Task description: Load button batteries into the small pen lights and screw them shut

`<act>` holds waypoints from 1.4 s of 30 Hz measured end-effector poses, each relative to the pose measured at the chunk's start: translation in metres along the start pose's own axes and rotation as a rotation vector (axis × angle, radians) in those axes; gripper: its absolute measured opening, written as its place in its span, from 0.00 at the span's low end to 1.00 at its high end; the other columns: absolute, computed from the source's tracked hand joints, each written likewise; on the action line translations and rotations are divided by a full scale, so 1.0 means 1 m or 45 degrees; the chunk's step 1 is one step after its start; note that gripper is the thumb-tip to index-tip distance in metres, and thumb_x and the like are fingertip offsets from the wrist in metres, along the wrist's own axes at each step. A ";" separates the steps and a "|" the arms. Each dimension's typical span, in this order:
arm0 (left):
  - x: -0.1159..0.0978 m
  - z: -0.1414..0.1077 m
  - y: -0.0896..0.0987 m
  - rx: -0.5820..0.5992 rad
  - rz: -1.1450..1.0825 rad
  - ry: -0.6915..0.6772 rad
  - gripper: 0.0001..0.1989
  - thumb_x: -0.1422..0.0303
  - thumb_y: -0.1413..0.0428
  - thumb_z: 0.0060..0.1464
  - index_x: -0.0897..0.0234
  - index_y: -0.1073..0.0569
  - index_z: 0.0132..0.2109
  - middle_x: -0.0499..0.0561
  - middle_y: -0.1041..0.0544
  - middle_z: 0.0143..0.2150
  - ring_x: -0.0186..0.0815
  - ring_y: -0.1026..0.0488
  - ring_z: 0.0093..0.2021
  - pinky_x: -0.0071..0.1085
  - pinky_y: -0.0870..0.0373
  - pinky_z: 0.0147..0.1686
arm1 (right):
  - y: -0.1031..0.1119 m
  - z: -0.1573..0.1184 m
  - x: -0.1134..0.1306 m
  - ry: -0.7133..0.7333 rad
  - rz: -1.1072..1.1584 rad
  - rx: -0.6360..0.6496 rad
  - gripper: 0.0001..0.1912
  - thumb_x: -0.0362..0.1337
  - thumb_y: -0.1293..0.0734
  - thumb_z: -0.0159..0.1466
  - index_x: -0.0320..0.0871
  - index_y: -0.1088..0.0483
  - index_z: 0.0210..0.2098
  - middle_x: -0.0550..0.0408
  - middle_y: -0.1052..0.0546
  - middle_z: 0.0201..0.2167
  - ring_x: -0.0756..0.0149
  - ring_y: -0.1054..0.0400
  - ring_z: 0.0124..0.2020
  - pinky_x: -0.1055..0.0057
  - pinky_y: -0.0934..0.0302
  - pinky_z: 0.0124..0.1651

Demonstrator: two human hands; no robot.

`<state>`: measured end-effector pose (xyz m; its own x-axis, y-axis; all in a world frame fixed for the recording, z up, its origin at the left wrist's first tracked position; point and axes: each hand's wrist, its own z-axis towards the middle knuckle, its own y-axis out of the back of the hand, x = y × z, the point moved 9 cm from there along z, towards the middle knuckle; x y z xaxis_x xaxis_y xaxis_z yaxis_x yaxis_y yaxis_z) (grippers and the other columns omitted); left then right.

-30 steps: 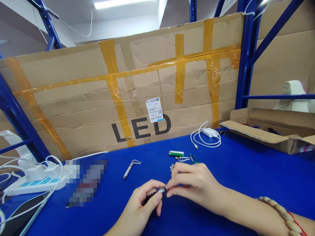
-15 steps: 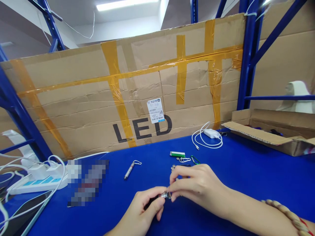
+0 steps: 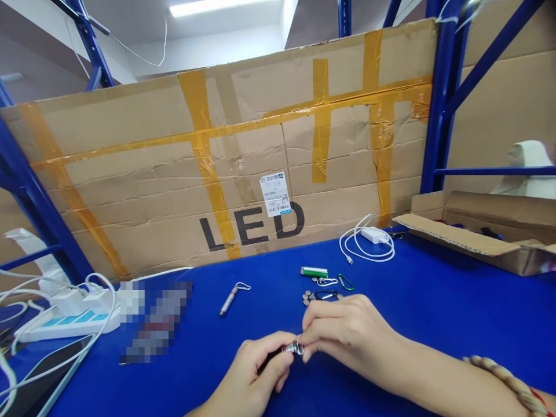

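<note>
My left hand (image 3: 260,368) is closed round a small dark tube with a silver end (image 3: 292,348). The fingertips of my right hand (image 3: 347,330) are pinched at that silver end, on a small ring-like part. Behind my right hand lie several small round button cells (image 3: 307,297) and a black carabiner (image 3: 325,295). Further back are a green tube and a silver tube side by side (image 3: 314,272), a silver clip (image 3: 326,282) and a green carabiner (image 3: 346,282). A silver penlight with a clip (image 3: 229,301) rests left of them.
A white power strip with cables (image 3: 65,324) and a dark tablet-like device (image 3: 52,379) are at the left. A coiled white cable with adapter (image 3: 374,235) lies at the back, beside an open cardboard box (image 3: 478,240). A large cardboard sheet (image 3: 143,202) stands behind.
My right hand has shifted slightly right and down, its fingers closer together at the silver end. More of the button cells and the black carabiner shows behind it.
</note>
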<state>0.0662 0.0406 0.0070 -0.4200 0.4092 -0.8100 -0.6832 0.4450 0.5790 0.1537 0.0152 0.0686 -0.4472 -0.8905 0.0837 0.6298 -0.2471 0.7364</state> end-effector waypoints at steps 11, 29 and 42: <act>0.008 -0.001 -0.001 0.004 -0.021 0.024 0.23 0.51 0.56 0.58 0.69 0.32 0.35 0.44 0.43 0.21 0.28 0.47 0.22 0.23 0.51 0.22 | -0.014 -0.003 -0.023 -0.335 0.354 0.068 0.10 0.42 0.33 0.58 0.44 0.25 0.26 0.58 0.25 0.24 0.73 0.32 0.25 0.79 0.45 0.27; 0.015 -0.002 -0.006 0.008 -0.239 -0.003 0.20 0.51 0.54 0.56 0.65 0.41 0.34 0.43 0.42 0.22 0.26 0.48 0.22 0.23 0.51 0.22 | -0.061 -0.030 -0.055 -1.143 1.126 0.333 0.13 0.41 0.26 0.45 0.35 0.25 0.24 0.58 0.32 0.15 0.79 0.44 0.13 0.82 0.54 0.15; 0.024 -0.005 -0.001 -0.041 -0.164 0.017 0.13 0.59 0.52 0.58 0.64 0.44 0.33 0.47 0.38 0.29 0.26 0.43 0.24 0.22 0.44 0.24 | -0.059 -0.030 -0.055 -1.187 1.119 0.333 0.13 0.38 0.24 0.41 0.35 0.25 0.22 0.60 0.34 0.11 0.79 0.44 0.12 0.82 0.54 0.15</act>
<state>0.0540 0.0461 -0.0138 -0.3351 0.3397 -0.8788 -0.7507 0.4673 0.4669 0.1602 0.0669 -0.0001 -0.2874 -0.0915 0.9534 0.8407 0.4529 0.2969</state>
